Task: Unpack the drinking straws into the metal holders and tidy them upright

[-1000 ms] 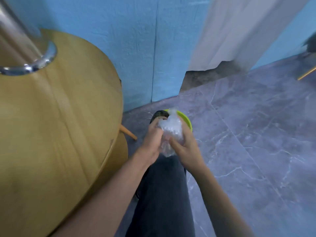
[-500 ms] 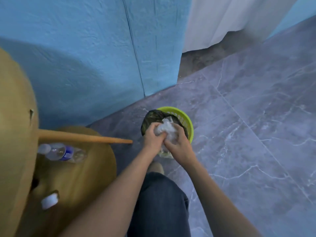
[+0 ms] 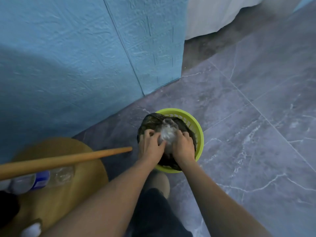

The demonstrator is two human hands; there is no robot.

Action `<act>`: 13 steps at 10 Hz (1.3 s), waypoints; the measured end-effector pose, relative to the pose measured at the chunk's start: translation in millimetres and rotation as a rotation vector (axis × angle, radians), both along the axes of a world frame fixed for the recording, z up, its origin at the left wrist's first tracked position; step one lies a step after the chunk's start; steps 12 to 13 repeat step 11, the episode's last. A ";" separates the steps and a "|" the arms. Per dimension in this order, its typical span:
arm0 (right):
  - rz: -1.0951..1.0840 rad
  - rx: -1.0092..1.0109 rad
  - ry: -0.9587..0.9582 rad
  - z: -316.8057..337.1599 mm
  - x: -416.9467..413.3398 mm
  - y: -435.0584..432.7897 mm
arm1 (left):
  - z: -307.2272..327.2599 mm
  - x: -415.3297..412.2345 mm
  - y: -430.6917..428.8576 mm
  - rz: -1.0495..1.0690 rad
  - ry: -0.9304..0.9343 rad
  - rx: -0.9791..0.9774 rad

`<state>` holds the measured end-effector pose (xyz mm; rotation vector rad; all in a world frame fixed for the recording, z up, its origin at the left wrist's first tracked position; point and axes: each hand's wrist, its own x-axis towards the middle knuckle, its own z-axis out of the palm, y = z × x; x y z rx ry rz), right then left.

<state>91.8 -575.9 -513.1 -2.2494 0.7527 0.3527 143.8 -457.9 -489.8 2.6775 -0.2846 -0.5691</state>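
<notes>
Packaging discard, judged: left hand (image 3: 150,144) and right hand (image 3: 183,146), fingers clamped on crumpled wrapper (image 3: 168,134) in green bin (image 3: 199,134), 3 o'clock of stick (image 3: 68,159); next, release

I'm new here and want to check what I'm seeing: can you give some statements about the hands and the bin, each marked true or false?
The left hand and right hand both grip the crumpled clear plastic wrapping. True.
The round lime-green plastic basket is lined with a white bag. False: its liner is a black plastic bag.
The basket stands on the grey marbled tile floor. True.
The clear plastic water bottle stands in the basket. False: it lies on the round wooden surface at left.
</notes>
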 end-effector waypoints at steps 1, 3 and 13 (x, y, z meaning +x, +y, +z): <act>0.042 -0.046 0.089 -22.8 -5.6 5.2 | -14.3 -5.5 1.5 -0.164 -0.083 0.037; 0.139 -0.241 0.079 -31.9 -19.0 12.6 | -42.3 -8.7 4.9 -0.350 0.115 0.194; 0.365 -0.443 0.007 45.0 -49.7 4.8 | 48.0 -22.0 30.6 -0.530 -0.157 0.431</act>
